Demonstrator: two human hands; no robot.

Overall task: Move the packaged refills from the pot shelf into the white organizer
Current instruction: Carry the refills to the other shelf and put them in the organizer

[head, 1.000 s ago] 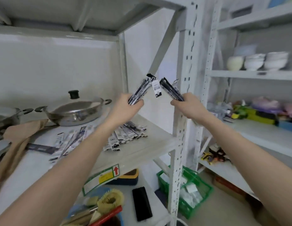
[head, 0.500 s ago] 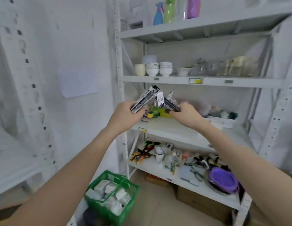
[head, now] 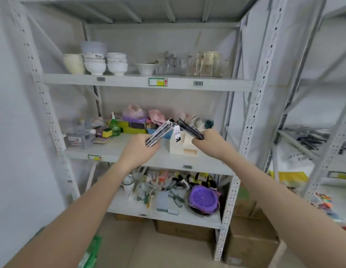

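Observation:
My left hand grips a bundle of black-and-white packaged refills that slants up to the right. My right hand grips a second, darker bundle of packaged refills that slants up to the left. The tips of the two bundles nearly meet, and a white tag hangs between them. Just behind and below them the white organizer stands on the middle shelf, between my two hands. The pot shelf is out of view.
Stacked bowls and glass jars fill the upper shelf. Bottles, sponges and bags crowd the back of the middle shelf. A purple lid and tools lie on the lower shelf. Cardboard boxes sit on the floor, with white rack posts at both sides.
The view has swung right from the pot shelf to this rack. Both hands kept their refill bundles and now hold them in front of the white organizer.

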